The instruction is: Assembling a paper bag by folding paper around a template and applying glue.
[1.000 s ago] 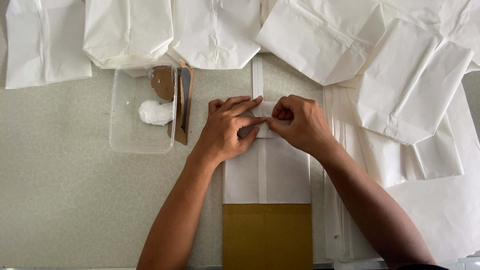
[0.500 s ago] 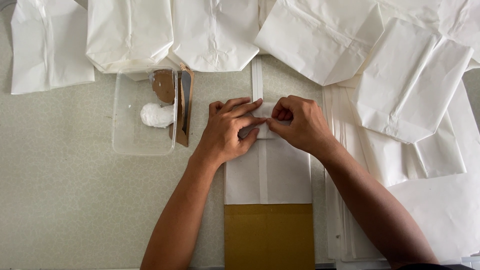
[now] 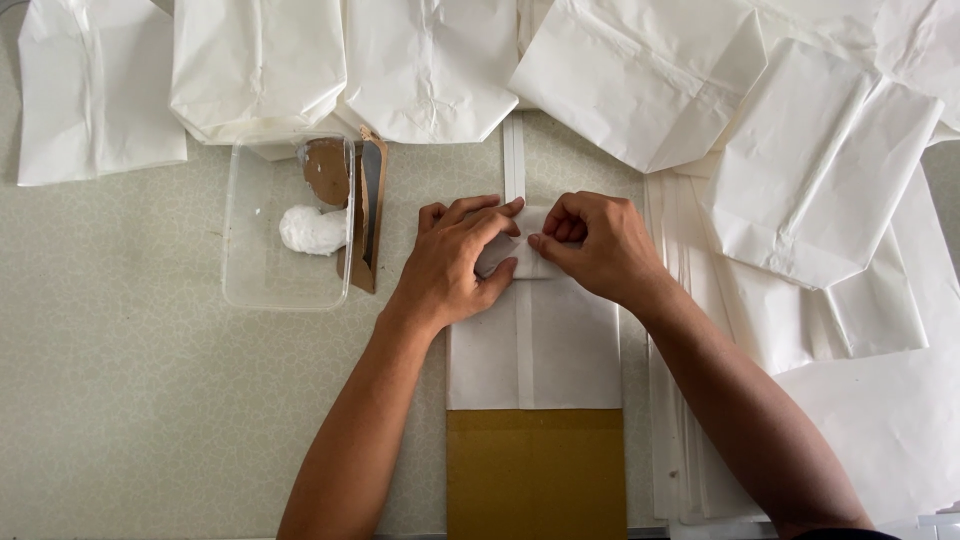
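White paper sheet (image 3: 535, 340) lies flat at table (image 3: 120, 400) centre, over brown cardboard strip (image 3: 535, 470) at near end. Left hand (image 3: 455, 262) presses far fold, fingers spread flat, thumb hooked under flap — nothing gripped. Right hand (image 3: 600, 240) curled, fingertips pinching folded edge near centre seam. Judgement: keep corners symmetric about seam, crease firmly from middle outward, hold sheet square to cardboard. Clear plastic tub (image 3: 285, 225) with white lump sits left; finished white bags (image 3: 430, 60) far.
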